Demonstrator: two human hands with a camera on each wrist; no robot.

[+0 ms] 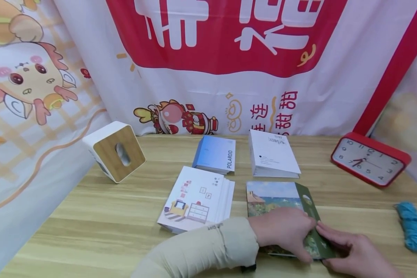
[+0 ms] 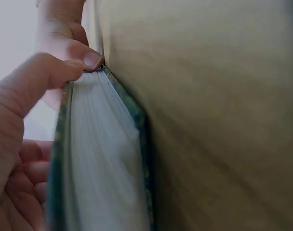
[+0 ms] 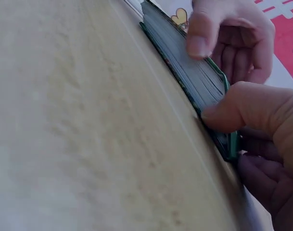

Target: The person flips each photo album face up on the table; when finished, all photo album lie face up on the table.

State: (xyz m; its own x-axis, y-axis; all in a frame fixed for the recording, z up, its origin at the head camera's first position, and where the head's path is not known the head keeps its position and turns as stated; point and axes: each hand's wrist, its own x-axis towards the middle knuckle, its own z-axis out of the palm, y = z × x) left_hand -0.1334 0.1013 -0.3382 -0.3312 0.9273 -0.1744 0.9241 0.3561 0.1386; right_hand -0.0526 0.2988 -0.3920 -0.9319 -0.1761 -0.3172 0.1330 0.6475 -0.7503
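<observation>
A thick hardcover notebook with a painted seaside cover and a dark green strip down its right side lies flat on the table. My left hand reaches across the cover and grips it near the front right corner, thumb by the page edges. At the same corner my right hand pinches the green edge; its thumb lies against the pages and its fingers curl round the side. Both hands are close together, as the left wrist and right wrist views show.
Behind the notebook stand a white book and a blue POLAROID box. White illustrated booklets lie to its left. Farther out are a wood-fronted white box, a red clock and blue yarn on the table.
</observation>
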